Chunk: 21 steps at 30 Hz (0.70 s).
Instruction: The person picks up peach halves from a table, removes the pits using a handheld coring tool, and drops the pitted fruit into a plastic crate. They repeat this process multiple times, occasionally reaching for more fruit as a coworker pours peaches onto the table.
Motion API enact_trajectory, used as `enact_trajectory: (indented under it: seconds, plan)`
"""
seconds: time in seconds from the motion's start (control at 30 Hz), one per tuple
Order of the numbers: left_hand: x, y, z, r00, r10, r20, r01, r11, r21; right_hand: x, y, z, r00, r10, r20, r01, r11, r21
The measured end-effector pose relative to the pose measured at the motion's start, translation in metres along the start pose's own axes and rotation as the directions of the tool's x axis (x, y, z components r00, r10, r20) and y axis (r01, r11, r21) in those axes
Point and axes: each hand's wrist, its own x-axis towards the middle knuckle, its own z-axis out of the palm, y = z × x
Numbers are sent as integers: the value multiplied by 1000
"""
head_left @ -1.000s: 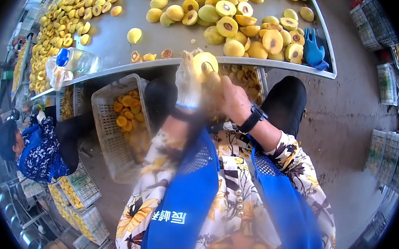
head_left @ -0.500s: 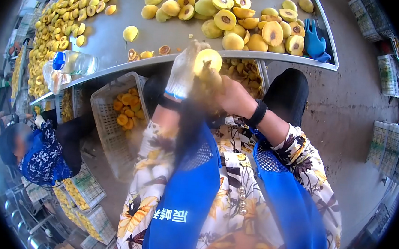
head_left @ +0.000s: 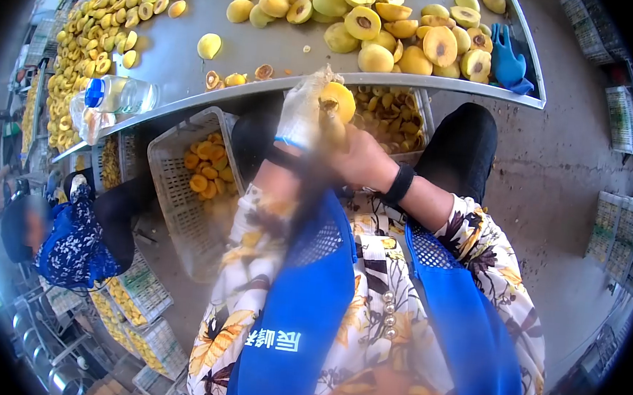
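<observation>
A halved yellow peach (head_left: 342,99) is gripped in my left hand (head_left: 300,114), which wears a white knitted glove. My right hand (head_left: 367,157) is bare and closed beside it, just below the table edge. From its fingers a short, dull-coloured tool (head_left: 330,118) reaches against the cut face of the peach; its exact kind is blurred. Close ahead of both hands, several peach halves (head_left: 362,23) lie piled on the metal table (head_left: 197,13), many with pits showing. Under the edge, a crate of small peach pieces (head_left: 392,115) is partly hidden by my right hand.
A plastic crate (head_left: 185,188) with orange pieces stands at my left knee. On the table are a clear bottle with a blue cap (head_left: 122,96), a blue glove (head_left: 508,60) and a big heap of peaches (head_left: 95,57). Another person (head_left: 83,232) sits at the left.
The peach half has tilted in my left hand, and both hands have shifted slightly. The view has moved a little. The person at the left has moved their gloved hand.
</observation>
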Motion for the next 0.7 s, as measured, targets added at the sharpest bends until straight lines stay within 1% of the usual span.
enact_trajectory:
  seconds: [0.03,0.07,0.13,0.23,0.33,0.43,0.47,0.5,0.57,0.67,0.7]
  plan:
    - [-1,1,2,1000,6,-26,-7,1000,-25,-3,-13,-5,996,77,51,-80,995,62]
    - [-1,0,1,999,34,15,-34,999,-39,-4,-20,-8,983,150,108,-162,980,119]
    - [-3,-3,-1,991,94,94,-88,993,-73,-5,-18,-10,963,192,187,-230,951,207]
    - [-3,1,0,986,55,158,-41,995,-91,-5,-12,-12,920,231,317,-338,876,343]
    - [-3,-6,4,980,184,81,-181,983,-41,-4,-11,-15,865,223,448,-446,752,486]
    - [-6,-5,9,975,223,-18,-216,961,171,-2,-5,-22,822,156,548,-512,626,588]
    - [-6,-3,11,978,203,-42,-193,966,170,0,-1,-24,809,124,574,-526,589,613]
    - [-8,0,12,990,117,-75,-113,992,55,3,5,-23,812,80,578,-511,574,639]
    - [-8,2,11,993,-60,-103,41,982,-182,8,15,-20,816,-13,577,-480,542,690]
    - [-14,19,20,960,-201,-196,103,901,-421,7,17,-14,877,-104,469,-295,654,696]
    - [-17,22,20,941,-254,-221,115,859,-498,3,16,-13,896,-83,437,-276,667,692]
